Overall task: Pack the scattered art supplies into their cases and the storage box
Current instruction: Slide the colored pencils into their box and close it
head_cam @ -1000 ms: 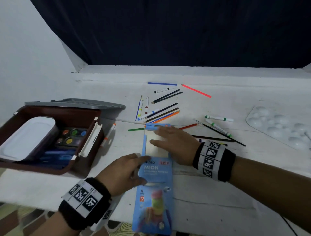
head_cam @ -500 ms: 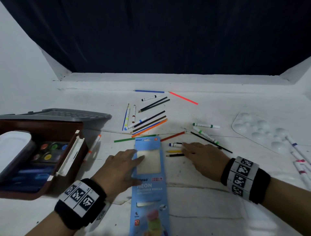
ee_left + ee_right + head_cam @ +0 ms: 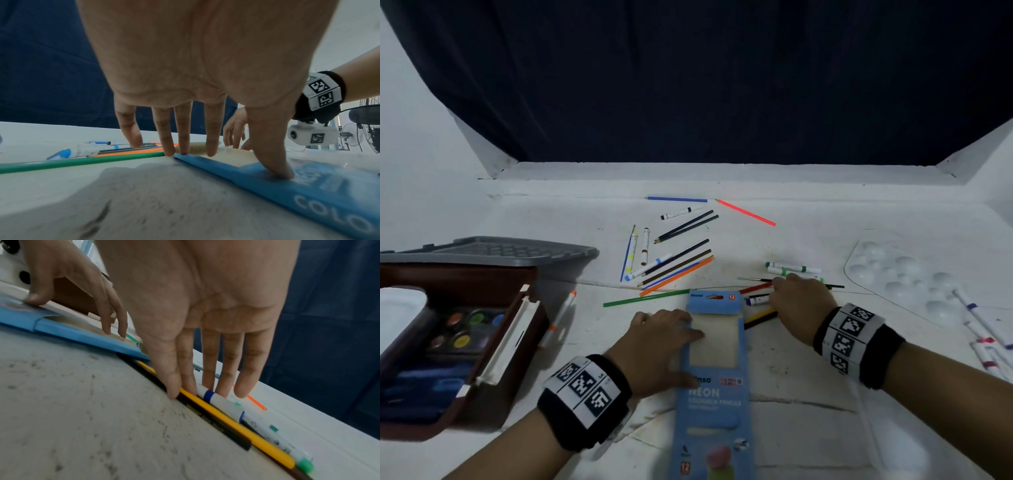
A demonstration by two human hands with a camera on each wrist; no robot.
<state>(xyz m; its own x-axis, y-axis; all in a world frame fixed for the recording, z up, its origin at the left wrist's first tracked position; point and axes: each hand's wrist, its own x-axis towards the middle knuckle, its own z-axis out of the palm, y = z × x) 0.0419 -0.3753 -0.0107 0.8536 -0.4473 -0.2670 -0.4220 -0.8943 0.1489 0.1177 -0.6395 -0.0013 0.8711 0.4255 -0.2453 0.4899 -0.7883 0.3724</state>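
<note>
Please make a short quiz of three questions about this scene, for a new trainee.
1. True or false: the left hand rests flat on the blue pencil case.
2. Which lies under the right hand? A) a yellow pencil B) the paint palette C) a pair of scissors
3. Fill in: the storage box stands with its lid ____.

Key: 1 true; 2 A; 3 open
</note>
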